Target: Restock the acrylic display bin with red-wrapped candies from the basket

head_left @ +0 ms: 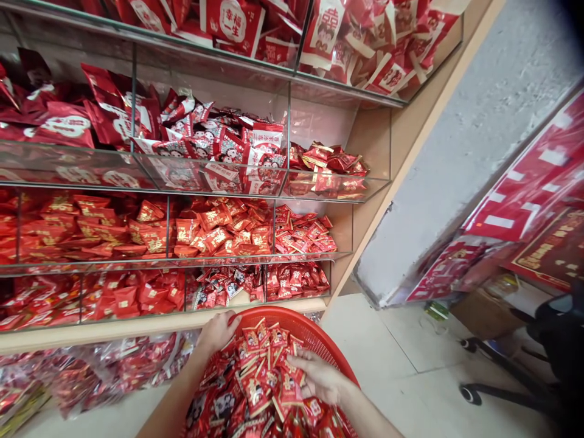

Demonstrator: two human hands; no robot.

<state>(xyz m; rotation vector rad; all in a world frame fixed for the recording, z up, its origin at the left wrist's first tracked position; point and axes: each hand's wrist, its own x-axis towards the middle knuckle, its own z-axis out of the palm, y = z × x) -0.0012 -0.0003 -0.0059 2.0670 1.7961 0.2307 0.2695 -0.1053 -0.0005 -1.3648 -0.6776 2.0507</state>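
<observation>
A round red plastic basket [314, 333] full of small red candy packets [255, 389] sits low in front of me. My left hand [218, 331] grips the basket's far-left rim, fingers curled over it. My right hand [319, 376] lies in the packets at the right side, fingers bent round a few of them. Behind the basket rise glass-fronted shelf bins [182, 182] holding more red packets.
Tiers of glass bins with red sweets fill the left and top. A wooden shelf edge [137, 328] runs just past the basket, with bagged packets under it. A grey pillar [456, 152], red banners [524, 201] and a black chair base [502, 377] stand at the right on a pale tiled floor.
</observation>
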